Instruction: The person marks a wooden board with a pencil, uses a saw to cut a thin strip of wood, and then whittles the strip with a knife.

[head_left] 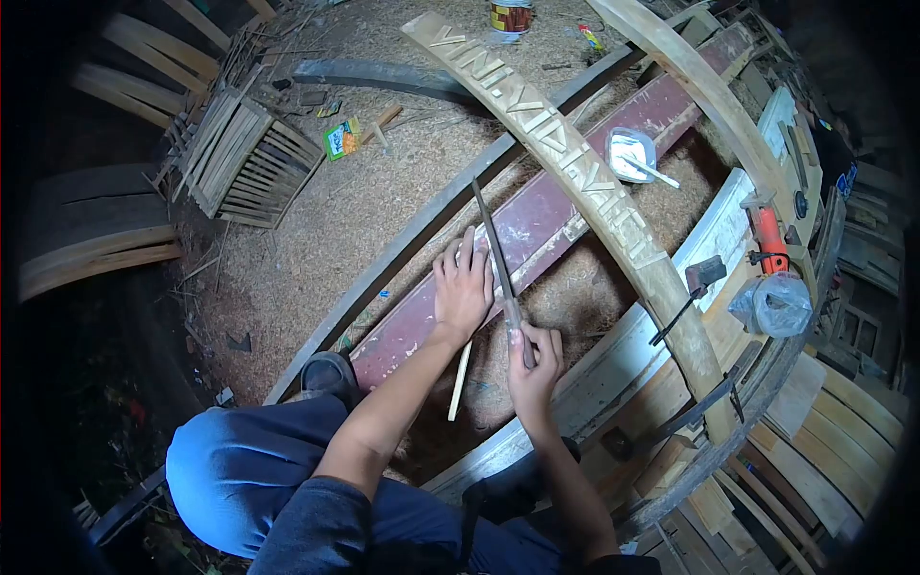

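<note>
My left hand (463, 297) presses a thin wooden strip (460, 383) down on the long, worn red board (402, 331). The strip's pale near end sticks out below the wrist, and the hand covers its middle. My right hand (537, 369) is closed around the handle of a long handsaw (500, 251). Its dark, narrow blade is seen almost edge-on, so its teeth cannot be made out. The blade points away from me over the red board, close beside my left fingers. Whether it touches the strip cannot be told.
A curved wooden beam (632, 240) with small strips laid along it crosses the board. Nearby are a white paste tub (630, 153) with a stick, a hammer (704, 275), a red power tool (770, 235) and a plastic bag (778, 305). A slatted wooden piece (249, 158) lies on sawdust.
</note>
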Action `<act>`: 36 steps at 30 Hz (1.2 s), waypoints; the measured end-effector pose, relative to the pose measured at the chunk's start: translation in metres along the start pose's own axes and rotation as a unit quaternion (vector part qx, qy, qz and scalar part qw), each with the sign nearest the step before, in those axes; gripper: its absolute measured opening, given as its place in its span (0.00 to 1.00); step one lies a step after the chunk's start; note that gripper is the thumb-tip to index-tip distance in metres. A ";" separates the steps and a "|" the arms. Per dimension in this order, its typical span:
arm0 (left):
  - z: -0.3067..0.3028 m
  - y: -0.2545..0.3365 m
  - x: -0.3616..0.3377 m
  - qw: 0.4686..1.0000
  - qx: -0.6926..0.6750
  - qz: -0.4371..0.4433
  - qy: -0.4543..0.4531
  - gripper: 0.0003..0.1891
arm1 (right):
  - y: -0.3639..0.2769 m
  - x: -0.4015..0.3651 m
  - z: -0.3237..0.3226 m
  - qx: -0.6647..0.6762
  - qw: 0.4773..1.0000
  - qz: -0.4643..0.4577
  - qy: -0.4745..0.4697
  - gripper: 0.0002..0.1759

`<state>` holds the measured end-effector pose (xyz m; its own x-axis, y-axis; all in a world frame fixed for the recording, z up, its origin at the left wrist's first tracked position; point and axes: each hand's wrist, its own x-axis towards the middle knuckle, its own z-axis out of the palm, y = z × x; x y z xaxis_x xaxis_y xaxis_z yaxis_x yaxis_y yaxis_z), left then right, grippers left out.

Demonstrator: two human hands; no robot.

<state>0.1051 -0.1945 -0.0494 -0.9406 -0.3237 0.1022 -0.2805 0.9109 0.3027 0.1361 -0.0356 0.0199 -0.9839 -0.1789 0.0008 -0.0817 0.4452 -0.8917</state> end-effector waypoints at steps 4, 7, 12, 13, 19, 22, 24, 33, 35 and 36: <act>0.003 -0.001 -0.001 1.000 0.003 -0.002 0.007 0.21 | -0.006 0.025 0.015 -0.016 0.999 -0.046 0.010 0.08; 0.001 -0.001 -0.001 1.000 0.000 -0.001 0.001 0.21 | -0.004 0.014 0.007 -0.040 0.998 -0.055 0.003 0.08; 0.001 0.001 -0.003 1.000 -0.027 -0.006 0.006 0.19 | 0.000 -0.006 0.002 -0.057 0.998 -0.021 -0.003 0.09; 0.004 -0.001 -0.003 1.000 -0.017 -0.007 -0.005 0.20 | -0.003 0.009 0.009 -0.059 0.997 -0.039 -0.010 0.09; 0.004 -0.002 -0.001 1.000 -0.015 -0.013 -0.020 0.21 | -0.004 0.028 0.019 -0.054 0.995 -0.078 -0.016 0.09; 0.000 0.000 0.000 1.000 -0.026 -0.004 0.002 0.18 | -0.001 -0.006 -0.006 -0.087 0.995 -0.045 -0.028 0.10; 0.001 -0.001 -0.001 1.000 -0.012 0.003 0.001 0.18 | -0.001 0.006 0.002 -0.079 0.995 -0.063 -0.007 0.10; -0.002 0.002 0.001 1.000 -0.024 0.009 0.000 0.21 | -0.002 0.050 0.022 -0.021 0.998 -0.062 0.006 0.09; -0.001 -0.002 0.000 1.000 -0.019 0.004 -0.016 0.20 | -0.010 0.050 0.035 -0.027 0.997 -0.075 -0.003 0.09; -0.001 -0.002 -0.001 0.999 -0.016 -0.004 -0.035 0.20 | -0.012 0.046 0.039 -0.025 0.997 -0.071 -0.006 0.09</act>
<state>0.1066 -0.1965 -0.0488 -0.9500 -0.3106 0.0335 -0.2824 0.8996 0.3331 0.0980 -0.0836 0.0125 -0.9599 -0.2532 0.1201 -0.2284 0.4585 -0.8588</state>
